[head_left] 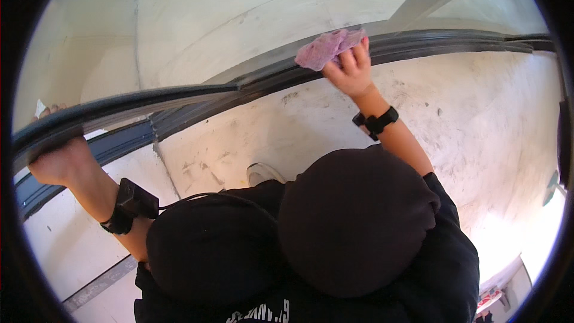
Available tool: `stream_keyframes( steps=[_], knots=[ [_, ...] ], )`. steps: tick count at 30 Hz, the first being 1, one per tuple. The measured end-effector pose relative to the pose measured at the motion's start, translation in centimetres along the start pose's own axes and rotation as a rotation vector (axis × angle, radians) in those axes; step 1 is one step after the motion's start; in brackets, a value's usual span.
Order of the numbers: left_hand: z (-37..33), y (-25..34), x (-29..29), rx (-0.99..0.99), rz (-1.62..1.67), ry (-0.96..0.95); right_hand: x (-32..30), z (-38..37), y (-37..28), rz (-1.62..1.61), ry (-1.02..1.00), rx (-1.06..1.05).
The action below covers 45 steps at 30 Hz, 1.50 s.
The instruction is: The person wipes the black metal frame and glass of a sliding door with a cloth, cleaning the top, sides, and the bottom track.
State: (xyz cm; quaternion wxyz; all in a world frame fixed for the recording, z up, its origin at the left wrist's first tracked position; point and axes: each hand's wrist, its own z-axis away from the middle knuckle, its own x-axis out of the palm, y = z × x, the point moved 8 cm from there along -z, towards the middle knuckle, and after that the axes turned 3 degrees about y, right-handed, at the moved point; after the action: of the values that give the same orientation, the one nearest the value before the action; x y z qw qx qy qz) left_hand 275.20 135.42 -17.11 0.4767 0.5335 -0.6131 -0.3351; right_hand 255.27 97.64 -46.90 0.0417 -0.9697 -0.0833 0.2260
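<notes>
My right hand [353, 75] is closed on a crumpled pinkish-purple cloth [327, 49]. It presses the cloth against the dark frame [412, 45] along the bottom of a glass panel [287, 6]. Far to the left, my left hand [57, 161] wraps around the dark edge of a glass door [113, 101], with its fingertips showing beyond the frame. A small white thing shows beside those fingertips, too small to name. Much of the left palm is hidden by the door frame.
A dark floor track [119, 142] runs under the door. Pale, scuffed flooring [466, 125] lies on my side, with a light shoe [264, 173] near my body. Black devices are strapped to both wrists, and a cable [203, 196] leads from the left one.
</notes>
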Motion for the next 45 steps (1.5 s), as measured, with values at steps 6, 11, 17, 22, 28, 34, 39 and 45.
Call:
stream_keyframes(
  steps=[6, 11, 17, 22, 28, 34, 39, 45],
  knots=[
    [1.1, 0.7, 0.2, 0.065, -0.026, 0.115, -0.8, -2.2, -3.2, -0.183, 0.027, -0.235],
    [1.5, 0.1, 1.4, 0.163, -0.109, 0.275, 6.6, 0.6, -13.1, -0.344, -0.17, -0.73],
    [1.0, 0.0, 0.0, 0.107, -0.093, 0.251, 8.4, 3.9, -11.7, -0.257, -0.33, -1.11],
    [0.2, -0.2, 0.0, 0.045, -0.032, 0.134, 5.9, 4.9, -5.7, -0.093, -0.329, -1.249],
    [0.6, 0.0, -0.7, 0.118, -0.081, 0.21, 0.8, 5.3, 4.3, -0.089, -0.555, -1.295],
    [-0.2, 0.3, -1.0, 0.177, -0.053, 0.264, -4.6, 6.1, 10.7, 0.111, -0.787, -0.834],
    [-0.5, -0.1, -0.6, 0.133, -0.053, 0.334, -4.3, 12.6, 7.3, -0.36, -0.882, 0.906],
    [-0.6, -0.3, -0.8, 0.144, -0.025, 0.365, 12.3, 12.4, -12.7, -2.325, -0.642, 2.099]
  ],
)
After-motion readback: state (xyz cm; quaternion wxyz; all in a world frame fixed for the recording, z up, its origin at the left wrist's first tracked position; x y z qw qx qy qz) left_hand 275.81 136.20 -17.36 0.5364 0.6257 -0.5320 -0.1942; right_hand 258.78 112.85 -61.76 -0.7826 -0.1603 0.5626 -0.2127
